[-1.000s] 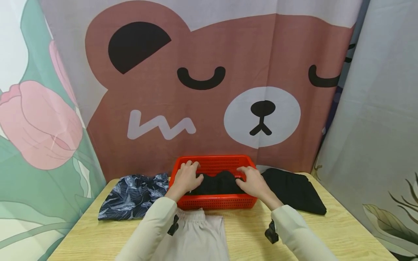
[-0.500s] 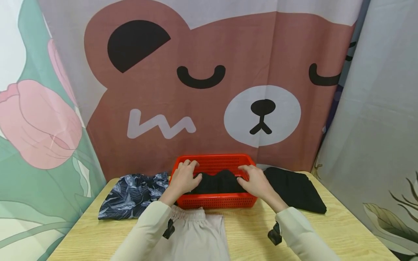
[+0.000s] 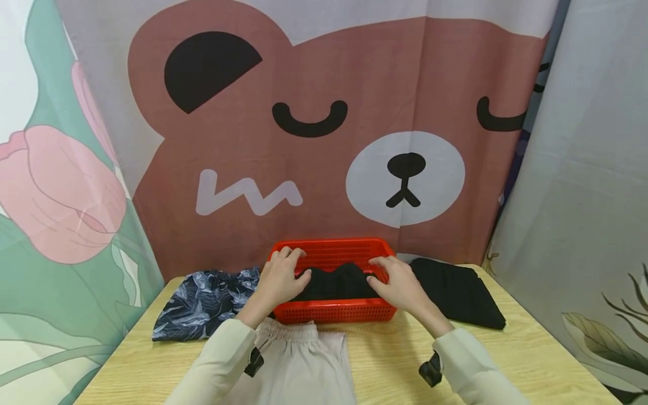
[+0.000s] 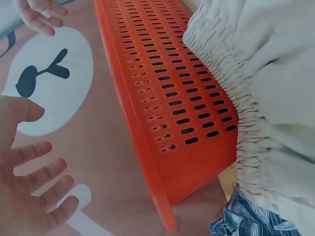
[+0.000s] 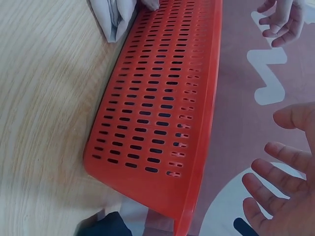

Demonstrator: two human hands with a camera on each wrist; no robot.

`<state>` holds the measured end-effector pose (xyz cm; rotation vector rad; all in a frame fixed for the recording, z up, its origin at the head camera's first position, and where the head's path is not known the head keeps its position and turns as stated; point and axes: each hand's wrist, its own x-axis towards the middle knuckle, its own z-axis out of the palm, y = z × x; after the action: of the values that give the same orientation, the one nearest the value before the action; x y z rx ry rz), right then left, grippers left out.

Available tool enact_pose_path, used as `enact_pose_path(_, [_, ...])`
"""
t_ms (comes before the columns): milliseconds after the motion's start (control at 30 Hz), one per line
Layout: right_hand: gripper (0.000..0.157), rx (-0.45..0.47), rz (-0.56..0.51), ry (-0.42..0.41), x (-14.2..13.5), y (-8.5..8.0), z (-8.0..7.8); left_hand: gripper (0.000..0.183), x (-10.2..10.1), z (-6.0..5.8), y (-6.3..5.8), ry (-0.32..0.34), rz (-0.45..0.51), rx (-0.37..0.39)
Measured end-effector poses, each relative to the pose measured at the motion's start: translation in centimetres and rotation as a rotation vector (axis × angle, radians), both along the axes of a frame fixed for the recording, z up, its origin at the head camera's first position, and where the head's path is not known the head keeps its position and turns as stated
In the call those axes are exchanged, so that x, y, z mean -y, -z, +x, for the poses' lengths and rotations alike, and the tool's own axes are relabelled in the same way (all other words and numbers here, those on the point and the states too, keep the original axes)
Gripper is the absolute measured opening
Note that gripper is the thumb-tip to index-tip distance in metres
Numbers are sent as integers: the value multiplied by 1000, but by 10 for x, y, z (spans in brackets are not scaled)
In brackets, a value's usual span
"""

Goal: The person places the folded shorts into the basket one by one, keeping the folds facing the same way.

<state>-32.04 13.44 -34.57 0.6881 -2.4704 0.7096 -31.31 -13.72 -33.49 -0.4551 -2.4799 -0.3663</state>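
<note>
A red perforated plastic basket stands at the back of the table with a black cloth item lying inside. Over its left end is my left hand, fingers spread and relaxed, holding nothing. My right hand hovers at the right end, also empty, its fingers loosely bent. Both wrist views show the hands clear of the basket's rim: the left hand with parted fingers, the right hand likewise. Light grey pants with an elastic waistband lie in front of the basket.
Left of the basket lies a dark blue leaf-patterned garment. A folded black garment sits to its right. A bear-print curtain hangs right behind the wooden table.
My hands have drawn slightly apart, the left one to the left and the right one a little to the right. The basket and garments stay in place.
</note>
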Motion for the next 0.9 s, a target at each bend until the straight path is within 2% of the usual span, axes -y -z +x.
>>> enact_pose_path(300, [37, 23, -54, -25, -2, 0, 11, 37, 9, 12, -4, 5, 73, 27])
enact_pose_path(600, [39, 72, -130, -62, -7, -1, 25, 38, 14, 25, -7, 24, 111, 8])
enact_pose_path(900, [37, 49, -187, -70, -1, -6, 34, 37, 31, 41, -7, 26, 187, -16])
